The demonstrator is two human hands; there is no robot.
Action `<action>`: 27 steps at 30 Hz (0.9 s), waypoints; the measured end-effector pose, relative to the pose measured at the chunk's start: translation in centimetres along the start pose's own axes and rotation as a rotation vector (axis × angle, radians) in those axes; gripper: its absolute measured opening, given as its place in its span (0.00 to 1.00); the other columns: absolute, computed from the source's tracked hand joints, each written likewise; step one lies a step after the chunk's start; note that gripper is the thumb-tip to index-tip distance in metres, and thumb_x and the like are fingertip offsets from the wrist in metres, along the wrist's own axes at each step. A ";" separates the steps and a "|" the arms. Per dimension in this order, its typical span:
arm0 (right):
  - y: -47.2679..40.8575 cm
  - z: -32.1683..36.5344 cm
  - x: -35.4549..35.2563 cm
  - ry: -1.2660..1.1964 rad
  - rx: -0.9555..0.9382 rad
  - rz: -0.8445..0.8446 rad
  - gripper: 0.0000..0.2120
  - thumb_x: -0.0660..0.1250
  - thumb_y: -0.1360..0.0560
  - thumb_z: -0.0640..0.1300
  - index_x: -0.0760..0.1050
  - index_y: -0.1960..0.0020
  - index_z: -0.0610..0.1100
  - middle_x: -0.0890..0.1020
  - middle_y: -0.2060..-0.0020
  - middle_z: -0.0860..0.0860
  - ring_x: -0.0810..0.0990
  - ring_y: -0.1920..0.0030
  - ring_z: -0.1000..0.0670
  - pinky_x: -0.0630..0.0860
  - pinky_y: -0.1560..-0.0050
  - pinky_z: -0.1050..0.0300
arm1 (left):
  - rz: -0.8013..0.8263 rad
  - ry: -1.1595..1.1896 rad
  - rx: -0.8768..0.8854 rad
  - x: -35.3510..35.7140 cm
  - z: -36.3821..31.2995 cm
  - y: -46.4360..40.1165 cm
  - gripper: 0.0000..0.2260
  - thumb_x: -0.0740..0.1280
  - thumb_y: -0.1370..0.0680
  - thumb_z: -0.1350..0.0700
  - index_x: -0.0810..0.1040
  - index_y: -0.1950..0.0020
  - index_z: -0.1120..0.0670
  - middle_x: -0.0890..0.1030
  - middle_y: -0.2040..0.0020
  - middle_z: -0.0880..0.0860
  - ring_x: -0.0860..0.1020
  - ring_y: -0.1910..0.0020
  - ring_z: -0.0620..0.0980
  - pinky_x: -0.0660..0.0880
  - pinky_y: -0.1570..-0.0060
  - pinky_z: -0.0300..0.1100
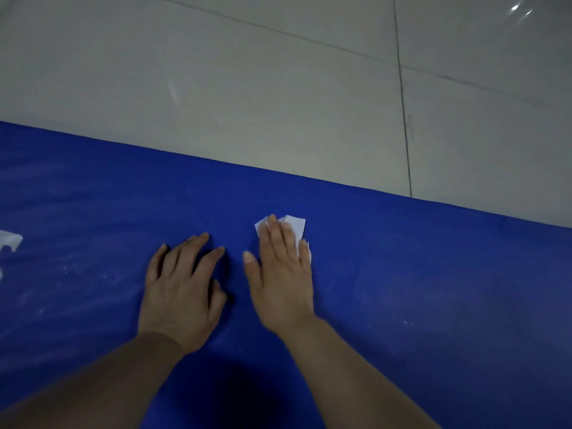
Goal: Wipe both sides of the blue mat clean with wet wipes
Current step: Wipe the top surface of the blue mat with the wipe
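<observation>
Flat under straight fingers (pixel 280 239): folded white wipe (pixel 295 226), blue mat (pixel 433 274).

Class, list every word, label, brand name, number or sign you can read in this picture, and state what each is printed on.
None: no readable text anywhere.
The blue mat, the wet wipe under the right hand, the left hand and the tiled floor carry no writing.
The white scrap at the left edge shows no print.
</observation>
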State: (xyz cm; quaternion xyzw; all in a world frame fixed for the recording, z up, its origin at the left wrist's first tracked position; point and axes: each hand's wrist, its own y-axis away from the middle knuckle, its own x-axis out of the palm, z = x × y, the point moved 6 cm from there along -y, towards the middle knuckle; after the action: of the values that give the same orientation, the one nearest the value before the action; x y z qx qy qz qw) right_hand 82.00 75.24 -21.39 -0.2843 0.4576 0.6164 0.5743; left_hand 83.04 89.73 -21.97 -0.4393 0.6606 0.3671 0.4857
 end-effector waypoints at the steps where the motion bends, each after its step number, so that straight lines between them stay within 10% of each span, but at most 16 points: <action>1: -1.0 -1.1 -0.8 0.014 0.010 -0.051 0.36 0.31 0.24 0.64 0.50 0.22 0.49 0.48 0.22 0.55 0.43 0.23 0.53 0.40 0.25 0.48 | 0.000 0.004 -0.001 0.0 0.0 0.0 0.23 0.54 0.27 0.50 0.76 0.37 0.55 0.72 0.33 0.56 0.69 0.35 0.56 0.57 0.30 0.58; 6: -3.9 -9.0 -5.1 -0.041 0.467 -0.261 0.26 0.51 0.18 0.46 0.51 0.22 0.42 0.50 0.22 0.49 0.46 0.23 0.50 0.45 0.24 0.49 | -0.034 0.025 0.022 -0.2 0.1 -0.4 0.21 0.54 0.26 0.52 0.77 0.39 0.56 0.73 0.34 0.57 0.70 0.37 0.57 0.58 0.31 0.58; 14: -9.3 -2.6 -3.8 0.051 0.022 -0.022 0.25 0.47 0.17 0.51 0.49 0.22 0.49 0.50 0.23 0.54 0.44 0.23 0.54 0.39 0.25 0.51 | -0.034 0.023 -0.002 -0.4 0.0 -0.6 0.21 0.54 0.26 0.52 0.79 0.41 0.57 0.74 0.37 0.57 0.71 0.41 0.56 0.56 0.31 0.56; 21: -6.3 -9.1 -5.7 0.071 0.494 -0.223 0.26 0.49 0.18 0.49 0.50 0.22 0.45 0.51 0.22 0.51 0.45 0.23 0.50 0.44 0.25 0.47 | -0.016 0.016 -0.002 -0.5 -0.1 -0.8 0.21 0.54 0.27 0.51 0.79 0.41 0.57 0.72 0.36 0.56 0.70 0.40 0.56 0.55 0.31 0.55; 27: -8.2 -0.2 -2.4 0.116 0.004 -0.030 0.26 0.48 0.18 0.46 0.45 0.22 0.46 0.45 0.22 0.53 0.42 0.23 0.52 0.39 0.26 0.49 | -0.009 0.017 0.006 -0.5 -0.1 -0.7 0.21 0.54 0.27 0.52 0.78 0.40 0.57 0.72 0.35 0.57 0.69 0.37 0.58 0.54 0.30 0.55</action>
State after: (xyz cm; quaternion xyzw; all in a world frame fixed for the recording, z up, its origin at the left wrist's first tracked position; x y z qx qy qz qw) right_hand 90.28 73.39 -21.32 -0.3253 0.4870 0.5891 0.5568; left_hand 83.76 89.52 -21.55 -0.4437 0.6639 0.3592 0.4830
